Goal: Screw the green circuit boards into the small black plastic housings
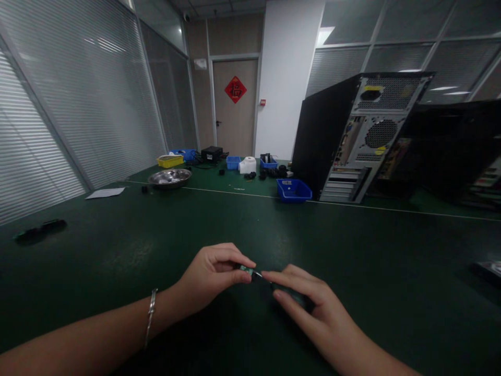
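My left hand (213, 274) is closed, pinching a small green circuit board (246, 269) between thumb and fingers. A thin tool with a shiny metal tip (258, 273) reaches the board's right edge. My right hand (309, 305) grips this tool, the index finger lying along it and the thumb below. Most of the tool is hidden by the fingers, so its exact kind cannot be made out. Both hands are held above the dark green table (188, 224), near its front middle.
A metal bowl (169, 178), a white paper (105, 193) and a dark part with green edges (41, 231) lie leftward. At the back stand a yellow tray (169, 161), a blue bin (293, 191) and a black computer case (326, 130). A dark boxy item (487, 274) sits far right.
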`<state>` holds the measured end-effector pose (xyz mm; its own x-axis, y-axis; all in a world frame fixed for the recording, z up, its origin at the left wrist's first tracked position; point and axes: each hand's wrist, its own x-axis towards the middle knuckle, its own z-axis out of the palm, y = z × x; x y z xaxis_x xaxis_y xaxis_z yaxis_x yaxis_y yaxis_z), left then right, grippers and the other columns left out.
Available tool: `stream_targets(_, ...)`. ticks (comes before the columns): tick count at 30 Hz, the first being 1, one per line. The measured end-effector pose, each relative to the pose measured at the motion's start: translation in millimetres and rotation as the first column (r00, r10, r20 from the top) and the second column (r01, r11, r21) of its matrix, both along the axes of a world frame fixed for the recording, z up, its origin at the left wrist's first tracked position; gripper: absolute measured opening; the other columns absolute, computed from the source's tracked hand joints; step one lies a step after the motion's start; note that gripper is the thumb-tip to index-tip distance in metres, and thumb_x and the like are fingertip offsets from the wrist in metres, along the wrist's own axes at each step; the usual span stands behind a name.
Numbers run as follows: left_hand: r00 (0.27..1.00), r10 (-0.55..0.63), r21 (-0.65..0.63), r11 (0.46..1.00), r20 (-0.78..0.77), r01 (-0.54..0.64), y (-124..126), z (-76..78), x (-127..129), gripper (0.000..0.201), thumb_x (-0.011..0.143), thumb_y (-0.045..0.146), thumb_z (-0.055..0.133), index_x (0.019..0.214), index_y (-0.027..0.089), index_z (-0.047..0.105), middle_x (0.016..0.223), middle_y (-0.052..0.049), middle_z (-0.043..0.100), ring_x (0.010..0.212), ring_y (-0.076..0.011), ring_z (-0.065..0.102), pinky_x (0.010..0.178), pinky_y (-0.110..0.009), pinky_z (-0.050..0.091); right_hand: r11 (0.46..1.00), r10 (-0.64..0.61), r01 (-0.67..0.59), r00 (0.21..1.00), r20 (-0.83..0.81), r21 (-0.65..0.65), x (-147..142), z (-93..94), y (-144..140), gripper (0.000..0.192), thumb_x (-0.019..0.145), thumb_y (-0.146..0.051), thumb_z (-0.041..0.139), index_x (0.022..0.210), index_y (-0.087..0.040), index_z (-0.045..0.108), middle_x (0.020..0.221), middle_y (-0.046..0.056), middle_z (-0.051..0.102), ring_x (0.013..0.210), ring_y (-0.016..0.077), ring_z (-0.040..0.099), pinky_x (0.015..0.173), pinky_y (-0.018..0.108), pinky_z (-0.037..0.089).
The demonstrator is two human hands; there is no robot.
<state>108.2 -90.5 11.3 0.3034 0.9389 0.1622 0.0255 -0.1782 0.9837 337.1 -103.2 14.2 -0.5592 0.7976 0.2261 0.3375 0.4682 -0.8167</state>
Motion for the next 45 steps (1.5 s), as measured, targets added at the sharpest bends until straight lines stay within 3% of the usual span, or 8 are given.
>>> stream_targets(9, 0.992, -0.063, -0.098, 0.993, 0.105, 0.073, 3.4, -1.5, -1.5, 0.018, 0.070, 0.021, 0.079, 0.087, 0.015, 0.076, 0.086, -0.003, 0.061, 0.076, -0.0153, 0.065, 0.070, -0.029, 0.055, 1.000, -0.008, 0.008, 1.000, -0.012, -0.021, 0.1, 4.3, -0.2, 0.031, 0.096, -0.022, 0.053, 0.124, -0.027, 0.064, 0.091, 0.003, 0.065, 0.085, 0.0178, 0.062, 0.073, 0.029, 0.048)
stream_targets(14, 0.992, -0.109, -0.130, 0.985, 0.059, 0.116, 5.8, -2.5, -4.3, 0.018, 0.077, 0.026, 0.073, 0.091, 0.015, 0.072, 0.086, -0.002, 0.062, 0.075, -0.0143, 0.062, 0.069, -0.029, 0.052, 0.999, -0.047, 0.047, 0.999, 0.003, -0.016, 1.8, 3.4, -0.1, 0.031, 0.096, -0.026, 0.053, 0.124, -0.028, 0.064, 0.090, 0.003, 0.066, 0.083, 0.0183, 0.062, 0.071, 0.029, 0.048)
stream_targets(18, 0.962, -0.214, -0.053, 0.977, -0.172, 0.208, 4.5, 1.3, -7.9, 0.015, 0.083, 0.027, 0.067, 0.095, 0.018, 0.072, 0.092, -0.003, 0.065, 0.087, -0.0169, 0.061, 0.080, -0.031, 0.048, 0.995, -0.091, 0.091, 0.996, -0.002, -0.031, 2.3, 0.8, -0.3, 0.030, 0.095, -0.029, 0.054, 0.123, -0.027, 0.065, 0.094, 0.004, 0.067, 0.088, 0.0196, 0.062, 0.075, 0.030, 0.048)
stream_targets(22, 0.831, -0.285, 0.110, 0.919, -0.477, 0.378, 0.4, 6.1, -8.2, 0.015, 0.085, 0.029, 0.066, 0.097, 0.022, 0.072, 0.092, -0.003, 0.066, 0.095, -0.0191, 0.057, 0.088, -0.033, 0.043, 0.994, -0.104, 0.104, 0.995, 0.009, -0.024, 1.7, 0.8, -1.1, 0.030, 0.095, -0.029, 0.055, 0.122, -0.026, 0.066, 0.093, 0.004, 0.067, 0.087, 0.0195, 0.062, 0.075, 0.030, 0.048)
stream_targets(26, 0.769, -0.308, 0.160, 0.871, -0.560, 0.465, -2.6, 9.8, -5.1, 0.015, 0.086, 0.029, 0.065, 0.098, 0.024, 0.072, 0.092, -0.003, 0.067, 0.098, -0.0194, 0.056, 0.092, -0.033, 0.041, 0.994, -0.105, 0.105, 0.994, -0.001, -0.010, 1.1, 1.8, -0.7, 0.029, 0.094, -0.027, 0.055, 0.121, -0.025, 0.067, 0.089, 0.004, 0.067, 0.084, 0.0190, 0.062, 0.073, 0.030, 0.049)
stream_targets(32, 0.747, -0.308, 0.147, 0.868, -0.589, 0.473, -4.1, 13.6, -4.1, 0.020, 0.085, 0.029, 0.066, 0.104, 0.029, 0.071, 0.106, -0.005, 0.062, 0.106, -0.0217, 0.054, 0.093, -0.035, 0.042, 0.996, -0.093, 0.093, 0.996, -0.002, -0.009, 1.6, 0.8, 0.7, 0.030, 0.095, -0.029, 0.055, 0.122, -0.027, 0.066, 0.088, 0.003, 0.067, 0.084, 0.0196, 0.062, 0.073, 0.031, 0.049)
stream_targets(38, 0.801, -0.279, 0.186, 0.883, -0.530, 0.430, -6.3, 13.8, -4.0, 0.027, 0.087, 0.029, 0.063, 0.113, 0.025, 0.064, 0.113, -0.007, 0.060, 0.109, -0.0219, 0.052, 0.096, -0.036, 0.040, 0.996, -0.090, 0.090, 0.996, -0.015, -0.010, 2.6, -2.4, 1.1, 0.029, 0.095, -0.028, 0.055, 0.122, -0.026, 0.066, 0.087, 0.003, 0.065, 0.082, 0.0185, 0.061, 0.073, 0.030, 0.048)
stream_targets(45, 0.726, -0.205, 0.214, 0.872, -0.657, 0.440, -8.5, 10.8, -3.9, 0.052, 0.065, 0.045, 0.080, 0.105, 0.020, 0.059, 0.104, -0.007, 0.058, 0.095, -0.0237, 0.049, 0.083, -0.034, 0.042, 0.996, -0.087, 0.087, 0.996, -0.012, -0.009, 1.5, 0.4, -0.1, 0.029, 0.094, -0.026, 0.054, 0.120, -0.022, 0.067, 0.092, 0.005, 0.067, 0.086, 0.0203, 0.063, 0.076, 0.032, 0.049)
